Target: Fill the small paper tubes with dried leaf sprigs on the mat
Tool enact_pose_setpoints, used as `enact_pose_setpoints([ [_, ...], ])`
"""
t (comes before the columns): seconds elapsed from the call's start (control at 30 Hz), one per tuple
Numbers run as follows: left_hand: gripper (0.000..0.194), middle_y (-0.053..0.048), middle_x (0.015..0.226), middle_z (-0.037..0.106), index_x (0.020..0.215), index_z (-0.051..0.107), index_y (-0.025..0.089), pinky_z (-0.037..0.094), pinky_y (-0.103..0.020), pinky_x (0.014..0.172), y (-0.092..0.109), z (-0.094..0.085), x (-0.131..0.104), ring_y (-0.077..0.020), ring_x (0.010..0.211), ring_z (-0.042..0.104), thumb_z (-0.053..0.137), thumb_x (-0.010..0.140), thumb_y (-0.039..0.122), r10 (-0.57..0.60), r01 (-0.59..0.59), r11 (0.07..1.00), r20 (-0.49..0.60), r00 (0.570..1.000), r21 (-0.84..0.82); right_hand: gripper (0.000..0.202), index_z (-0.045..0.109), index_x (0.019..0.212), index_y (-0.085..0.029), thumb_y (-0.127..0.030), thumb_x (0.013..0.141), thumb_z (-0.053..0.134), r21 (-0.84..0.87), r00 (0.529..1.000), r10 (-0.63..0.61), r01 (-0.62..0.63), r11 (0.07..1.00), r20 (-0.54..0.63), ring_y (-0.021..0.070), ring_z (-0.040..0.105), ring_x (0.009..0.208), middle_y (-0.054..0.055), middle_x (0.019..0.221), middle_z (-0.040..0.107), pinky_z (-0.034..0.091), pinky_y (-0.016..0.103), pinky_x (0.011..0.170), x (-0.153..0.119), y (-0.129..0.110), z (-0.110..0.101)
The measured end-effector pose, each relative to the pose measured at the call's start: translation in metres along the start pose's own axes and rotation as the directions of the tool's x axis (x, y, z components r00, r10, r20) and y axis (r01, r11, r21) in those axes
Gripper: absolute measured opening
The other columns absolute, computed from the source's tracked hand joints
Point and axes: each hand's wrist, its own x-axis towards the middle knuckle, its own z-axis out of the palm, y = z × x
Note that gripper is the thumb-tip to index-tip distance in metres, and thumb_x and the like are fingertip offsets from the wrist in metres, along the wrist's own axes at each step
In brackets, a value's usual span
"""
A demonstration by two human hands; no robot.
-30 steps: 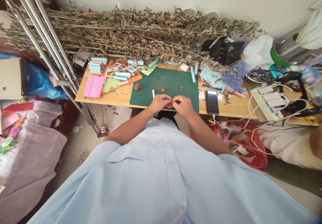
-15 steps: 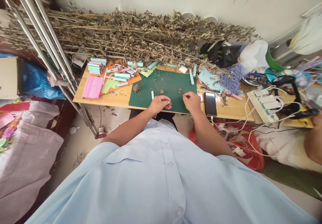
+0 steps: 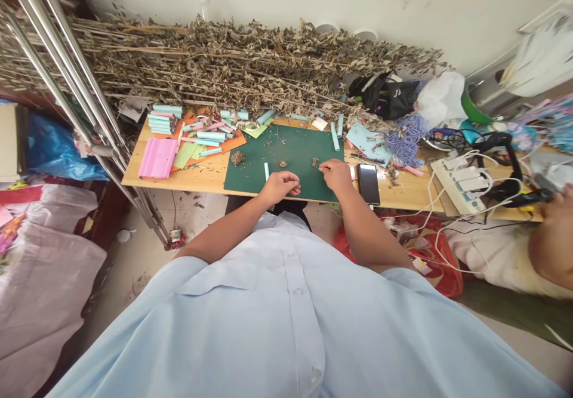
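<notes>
My left hand (image 3: 281, 187) is closed in a pinch above the front edge of the green cutting mat (image 3: 257, 174); whatever its fingertips hold is too small to make out. My right hand (image 3: 336, 175) has its thumb and finger pinched together at the edge of a small clump of dried leaves (image 3: 315, 162). Another small clump (image 3: 282, 163) lies between the hands, and a larger brown clump (image 3: 237, 158) sits at the mat's left. One pale blue paper tube (image 3: 267, 171) stands or lies beside my left hand; I cannot tell which.
Long dried leafy stalks (image 3: 233, 58) stretch along the back. Blue rolls (image 3: 208, 138) and pink folded paper (image 3: 158, 158) lie at left. A phone (image 3: 369, 184) and a power strip (image 3: 459, 186) with cables are at right. Metal crutches (image 3: 67, 58) lean at left. Another person's arm (image 3: 550, 246) shows far right.
My right hand has moved slightly forward and left, its fingertips now at the small leaf clump. My left hand stays pinched. The whole view has shifted a little.
</notes>
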Motion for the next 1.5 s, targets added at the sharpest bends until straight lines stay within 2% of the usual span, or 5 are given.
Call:
enact_pose_setpoints([
  [0.3,0.018,-0.005,0.074,0.073,0.091,0.066,0.009,0.062,-0.028,0.065,0.001,-0.001,0.0,-0.0154,0.065,0.074,0.081,0.085,0.018,-0.018,0.018,0.999,0.001,1.0,-0.03,0.018,0.082,0.093,-0.024,-0.031,0.079,0.074,0.198,0.99,0.118,-0.102,0.975,-0.07,0.0268,0.07,0.088,0.006,0.098,0.079,0.056,0.048,0.093,-0.007,0.004,-0.004],
  [0.47,0.02,-0.004,0.073,0.073,0.091,0.065,0.009,0.062,-0.028,0.066,0.005,0.001,-0.001,-0.015,0.063,0.074,0.081,0.085,0.019,-0.042,0.041,0.997,-0.012,0.999,-0.059,0.022,0.082,0.098,-0.022,-0.034,0.087,0.067,0.272,0.971,0.086,-0.022,0.962,-0.225,0.0262,0.071,0.091,0.01,0.106,0.079,0.057,0.046,0.094,-0.028,-0.024,-0.011],
  [0.7,0.026,-0.001,0.071,0.071,0.092,0.06,0.012,0.062,-0.027,0.067,0.009,0.001,-0.004,-0.0153,0.065,0.075,0.083,0.084,0.022,-0.008,0.007,0.994,-0.014,1.0,-0.109,0.02,0.081,0.097,-0.026,-0.04,0.086,0.072,0.494,0.997,-0.077,0.077,0.866,-0.021,0.0238,0.073,0.1,0.006,0.109,0.079,0.06,0.041,0.09,-0.061,-0.075,0.007],
  [1.3,0.016,0.0,0.073,0.071,0.103,0.059,0.016,0.061,-0.025,0.066,0.0,0.003,-0.001,-0.015,0.068,0.074,0.066,0.089,0.015,-0.021,0.021,1.0,0.029,0.999,-0.003,0.024,0.077,0.078,-0.026,-0.016,0.089,0.057,0.21,0.958,-0.286,0.274,0.939,0.028,0.0234,0.071,0.092,0.006,0.091,0.078,0.056,0.039,0.09,-0.056,-0.08,0.012],
  [1.5,0.035,-0.002,0.082,0.075,0.118,0.058,0.015,0.061,-0.028,0.07,-0.001,0.003,0.0,-0.0167,0.073,0.076,0.069,0.085,0.016,-0.013,0.011,0.995,-0.014,1.0,-0.095,0.014,0.074,0.083,-0.025,-0.021,0.087,0.062,0.258,0.985,-0.173,0.167,0.952,-0.001,0.0214,0.069,0.084,0.004,0.089,0.076,0.055,0.036,0.085,-0.046,-0.076,0.016],
])
